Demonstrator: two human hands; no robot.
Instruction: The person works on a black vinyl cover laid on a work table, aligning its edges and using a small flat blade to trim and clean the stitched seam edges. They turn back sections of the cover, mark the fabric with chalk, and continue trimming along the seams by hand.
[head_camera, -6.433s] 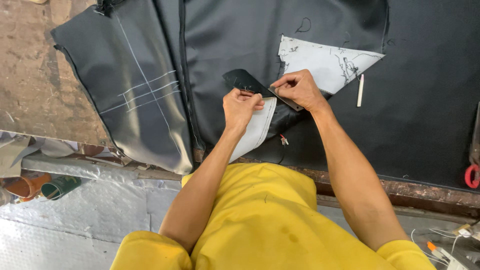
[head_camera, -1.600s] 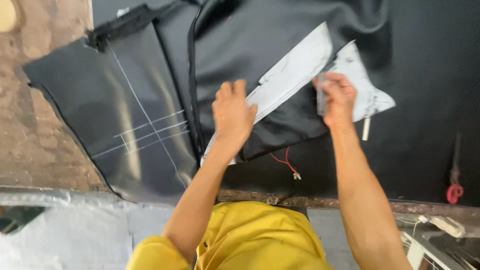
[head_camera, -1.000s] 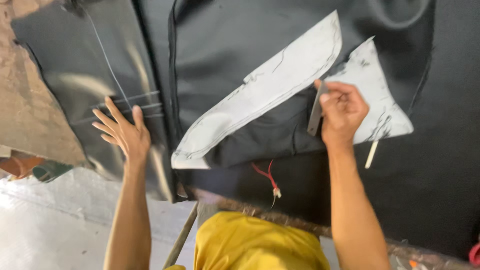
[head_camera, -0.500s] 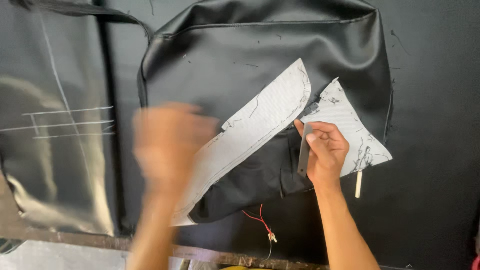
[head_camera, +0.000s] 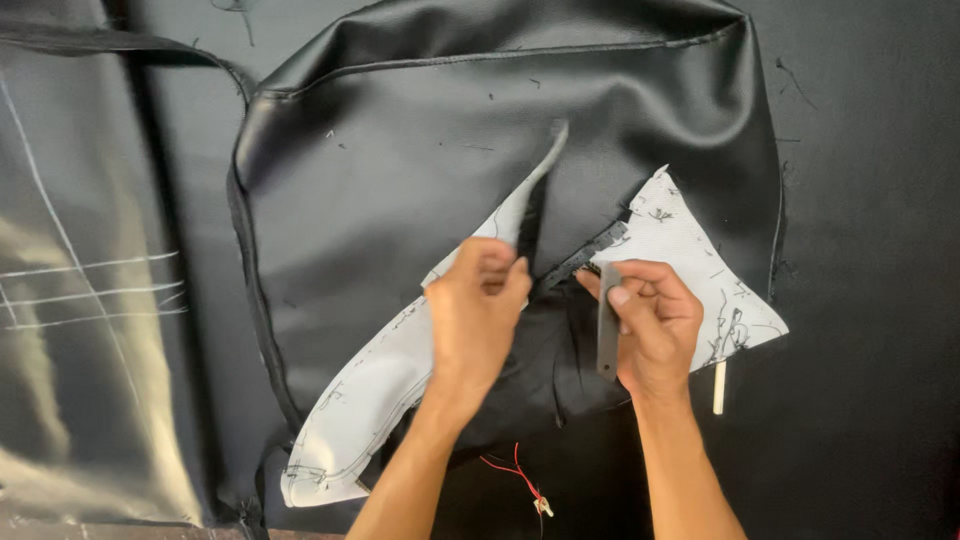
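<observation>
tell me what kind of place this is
Probably an upholstery or leather-sewing workshop. A stitched black leatherette cover lies across a black work surface, another black sheet carries white chalk lines, and the right hand holds a small flat blade at a seam while the left hand lifts a white-backed panel.

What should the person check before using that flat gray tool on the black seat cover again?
1. Right hand grips the gray blade: ok.
2. Left hand pinches the white-backed flap up: ok.
3. Left fingers clear of the blade: ok, apart.
4. Seam strip visible between the hands: ok.
5. Blade edge sharp: cannot tell.
6. White stick and red thread out of the way: ok.
</observation>
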